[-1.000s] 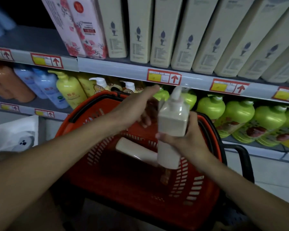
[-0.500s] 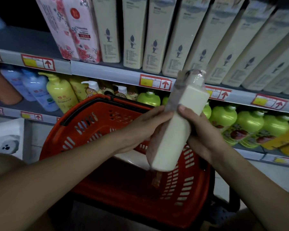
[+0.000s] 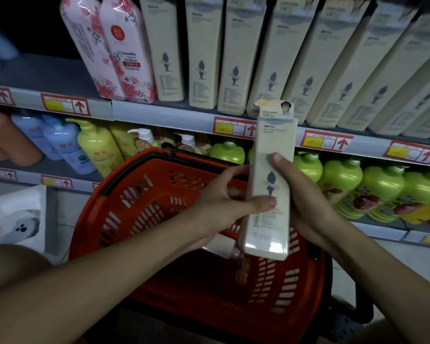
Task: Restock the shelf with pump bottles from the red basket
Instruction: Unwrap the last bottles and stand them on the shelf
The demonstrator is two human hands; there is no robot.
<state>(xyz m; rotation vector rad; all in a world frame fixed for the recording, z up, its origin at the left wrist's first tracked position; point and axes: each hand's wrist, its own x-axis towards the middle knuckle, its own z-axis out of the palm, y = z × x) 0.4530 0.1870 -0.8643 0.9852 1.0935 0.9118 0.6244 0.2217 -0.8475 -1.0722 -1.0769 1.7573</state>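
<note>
At the far left a white package (image 3: 13,214) printed with a dark paw mark stands below the lower shelf. On the upper shelf (image 3: 159,112), two pink floral bottles (image 3: 114,50) lean together; the nearer one reads "Camellia", with smaller print too blurred to make out. Below them stand pale blue bottles (image 3: 60,142) and a yellow pump bottle (image 3: 97,145) with red characters. Price tags (image 3: 65,104) along the shelf edges each carry a yellow field and a red upward arrow.

The red basket (image 3: 144,207) sits below, tilted toward the shelves, its black handle along the far rim. Over it, the left hand (image 3: 224,207) grips the cream pump bottle (image 3: 271,184), thumb pressed across its front. The bottle stands nearly upright, showing a dark figure silhouette and the vertical letters "nted"; a paper collar covers its top. The right hand (image 3: 305,202) clasps its other side, thumb on the front.

A row of matching cream bottles (image 3: 315,58) fills the upper shelf to the right, with green bottles (image 3: 382,189) bearing fruit labels beneath.
</note>
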